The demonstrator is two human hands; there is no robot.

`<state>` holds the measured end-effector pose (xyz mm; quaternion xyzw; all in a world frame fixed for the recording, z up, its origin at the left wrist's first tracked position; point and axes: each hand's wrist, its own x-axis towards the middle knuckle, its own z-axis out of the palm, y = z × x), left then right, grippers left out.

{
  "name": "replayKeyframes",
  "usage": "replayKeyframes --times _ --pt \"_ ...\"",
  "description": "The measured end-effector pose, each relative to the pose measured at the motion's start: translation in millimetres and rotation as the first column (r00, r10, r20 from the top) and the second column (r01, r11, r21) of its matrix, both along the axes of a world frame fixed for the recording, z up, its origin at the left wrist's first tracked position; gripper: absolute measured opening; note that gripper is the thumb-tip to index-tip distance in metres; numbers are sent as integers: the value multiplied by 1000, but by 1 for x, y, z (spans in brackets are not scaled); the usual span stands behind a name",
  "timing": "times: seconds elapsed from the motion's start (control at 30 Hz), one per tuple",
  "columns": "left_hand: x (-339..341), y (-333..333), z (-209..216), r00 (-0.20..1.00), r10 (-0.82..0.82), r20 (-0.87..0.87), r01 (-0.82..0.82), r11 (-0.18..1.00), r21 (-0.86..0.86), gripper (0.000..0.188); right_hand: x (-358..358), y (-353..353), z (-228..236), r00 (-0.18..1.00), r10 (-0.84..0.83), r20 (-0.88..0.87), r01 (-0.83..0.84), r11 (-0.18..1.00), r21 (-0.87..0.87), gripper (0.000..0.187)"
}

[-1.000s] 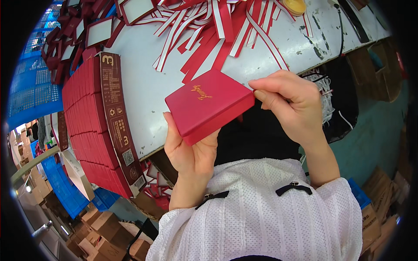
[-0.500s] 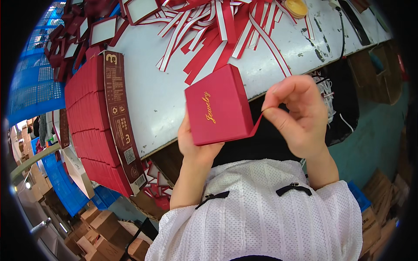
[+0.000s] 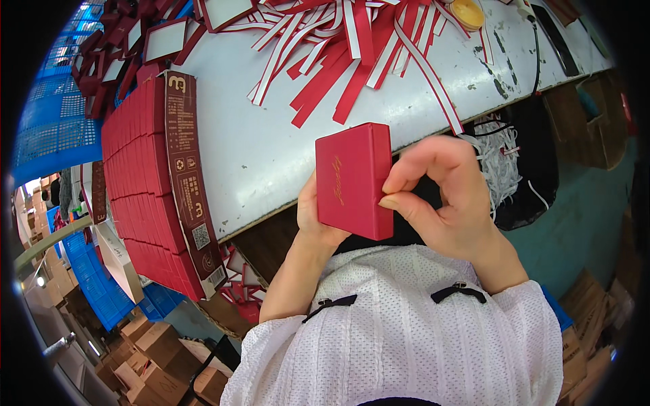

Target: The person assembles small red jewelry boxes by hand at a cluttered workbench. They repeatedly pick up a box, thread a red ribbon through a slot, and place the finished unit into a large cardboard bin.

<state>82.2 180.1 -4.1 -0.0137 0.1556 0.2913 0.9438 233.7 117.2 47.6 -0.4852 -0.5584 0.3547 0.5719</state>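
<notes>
My left hand [image 3: 315, 210] grips a small square red box [image 3: 349, 177] from below and behind its left side. The box is tilted, its lid with gold lettering facing left and its narrow side turned right. At that side, my right hand [image 3: 443, 196] pinches thumb and forefinger together against the box. What lies between those fingertips is hidden. On the white table [image 3: 250, 162] beyond, a heap of red and white ribbon strips [image 3: 365, 47] spreads out.
Stacked red boxes [image 3: 139, 183] stand in a dark red printed carton [image 3: 186, 176] at left. Open red boxes [image 3: 166, 42] pile up behind, near a blue crate [image 3: 54, 122]. A yellow tape roll [image 3: 466, 12] lies far right. White shredded filler [image 3: 500, 169] sits in a black bag.
The box has shifted right and turned, showing more of its right side. My right fingers have come in against it; the red ribbon stretched from the box to them no longer shows.
</notes>
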Motion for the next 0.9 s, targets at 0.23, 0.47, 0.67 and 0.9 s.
replayKeyframes --times 0.23,0.47,0.67,0.9 --pt "-2 -11 -2 994 -30 106 20 995 97 36 11 14 -16 794 -399 -458 364 916 -167 36" --pt "3 -8 5 971 135 -197 -133 991 26 38 -21 -17 -8 832 112 -543 -301 914 -273 16" --pt "-9 -10 -10 960 247 -134 -192 924 330 39 -22 -12 -4 633 28 -774 -405 863 -301 8" --pt "-14 10 28 601 740 -302 448 1 894 104 -17 -6 -4 640 49 -767 -440 842 -313 7"
